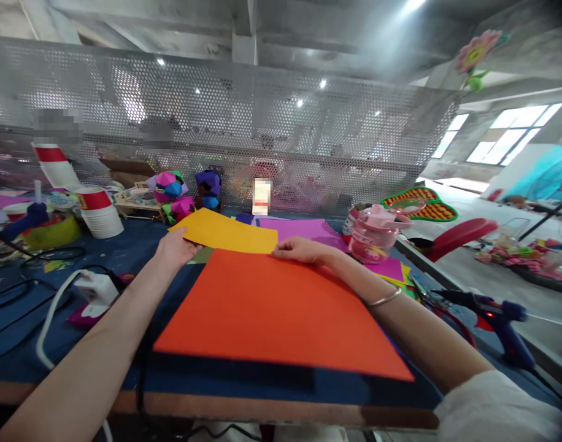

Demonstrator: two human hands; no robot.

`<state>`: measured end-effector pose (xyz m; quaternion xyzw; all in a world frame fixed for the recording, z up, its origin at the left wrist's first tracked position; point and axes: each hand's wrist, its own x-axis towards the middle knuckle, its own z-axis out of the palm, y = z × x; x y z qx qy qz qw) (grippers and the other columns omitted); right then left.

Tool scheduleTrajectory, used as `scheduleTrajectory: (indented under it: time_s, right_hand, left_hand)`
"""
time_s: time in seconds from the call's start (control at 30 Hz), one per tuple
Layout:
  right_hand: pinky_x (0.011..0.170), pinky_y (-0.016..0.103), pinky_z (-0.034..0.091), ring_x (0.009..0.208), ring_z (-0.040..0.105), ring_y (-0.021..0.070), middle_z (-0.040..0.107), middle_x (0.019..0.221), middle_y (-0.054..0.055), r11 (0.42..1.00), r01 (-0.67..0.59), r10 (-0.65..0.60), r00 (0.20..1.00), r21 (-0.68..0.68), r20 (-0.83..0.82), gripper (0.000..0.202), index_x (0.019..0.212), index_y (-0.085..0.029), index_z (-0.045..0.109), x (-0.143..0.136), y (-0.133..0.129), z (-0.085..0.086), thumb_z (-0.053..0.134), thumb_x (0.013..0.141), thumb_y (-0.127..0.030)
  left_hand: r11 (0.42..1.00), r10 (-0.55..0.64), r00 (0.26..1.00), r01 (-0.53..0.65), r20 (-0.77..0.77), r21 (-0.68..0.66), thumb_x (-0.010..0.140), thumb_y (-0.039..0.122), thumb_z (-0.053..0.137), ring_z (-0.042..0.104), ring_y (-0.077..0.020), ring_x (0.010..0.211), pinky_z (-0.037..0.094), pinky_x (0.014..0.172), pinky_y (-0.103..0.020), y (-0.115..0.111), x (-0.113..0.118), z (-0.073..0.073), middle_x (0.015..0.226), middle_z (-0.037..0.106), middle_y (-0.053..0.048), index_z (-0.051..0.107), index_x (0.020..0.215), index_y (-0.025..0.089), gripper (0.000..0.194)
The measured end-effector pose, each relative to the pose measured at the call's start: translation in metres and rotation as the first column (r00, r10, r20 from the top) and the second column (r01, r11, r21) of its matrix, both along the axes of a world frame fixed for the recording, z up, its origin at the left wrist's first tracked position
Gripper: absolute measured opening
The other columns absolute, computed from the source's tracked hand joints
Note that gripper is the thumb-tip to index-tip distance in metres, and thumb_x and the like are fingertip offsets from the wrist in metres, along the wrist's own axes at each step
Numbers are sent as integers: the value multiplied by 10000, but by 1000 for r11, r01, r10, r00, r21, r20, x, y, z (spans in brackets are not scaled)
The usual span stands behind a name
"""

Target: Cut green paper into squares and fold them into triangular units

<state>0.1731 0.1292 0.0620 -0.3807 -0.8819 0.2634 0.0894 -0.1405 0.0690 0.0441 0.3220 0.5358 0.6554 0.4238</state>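
My left hand [178, 247] grips the left edge of a yellow-orange sheet of paper [230, 232], with the thumb on top. At the sheet's right end, my right hand [297, 250] pinches the corner between thumb and fingers. The sheet is held slightly raised and a little bowed. Nearer to me, a larger orange-red sheet of paper [281, 313] lies on the table, its front edge lifted above the surface. My right hand and wrist rest over its far edge. Purple paper [299, 230] lies behind my right hand.
At right are a pink jug [375, 233], scissors [421, 291] and a glue gun [492, 313]. To the left stand a white charger [96, 291] with cables and stacked paper cups [99, 212]. Colourful paper shapes [170, 190] sit before a perforated metal screen [285, 135].
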Motion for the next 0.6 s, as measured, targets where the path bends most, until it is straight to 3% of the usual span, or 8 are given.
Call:
scheduleTrajectory:
  time_s: [0.13,0.23,0.37,0.5,0.6]
  right_hand:
    - [612,259,387,667,574,147,660,719,0,990,-86,82,996,109,43,289,705,-186,678,-20,-21,-22,692,902,-396]
    - [771,316,438,897,629,227,708,990,87,964,-32,30,999,263,13,125,904,-182,708,-29,-35,-30,706,897,-307]
    - [983,413,429,1159,580,291,618,1283,152,915,30,-9,998,402,-54,336,1208,-200,636,-43,-45,-34,691,936,-389]
    - [1011,398,440,1184,594,268,644,1281,133,899,43,-12,997,436,-75,273,1229,-213,627,-58,-46,-40,631,989,-342]
    - [935,377,499,1051,660,219,703,1151,98,903,72,-42,996,422,-81,186,1138,-202,670,-60,-41,-48,522,1048,-269]
  left_hand:
    - [984,-127,975,147,183,-98,1052,258,500,724,-243,976,607,859,-451,-5,15,-4,1175,715,-133,648,1231,131,264]
    - [971,-179,952,211,248,-108,1016,159,428,752,-277,924,625,830,-475,-6,24,-8,1108,755,-172,663,1209,104,309]
    - [973,-203,938,226,282,-49,998,146,424,752,-272,1004,639,854,-442,-5,36,-12,1181,751,-166,621,1303,129,363]
    - [961,-269,926,275,265,16,1005,156,446,741,-268,1071,635,903,-423,-8,47,-11,1241,735,-151,622,1316,150,357]
    - [945,-323,921,327,219,18,994,162,524,754,-262,1029,630,920,-422,-11,51,-11,1222,740,-144,659,1251,157,290]
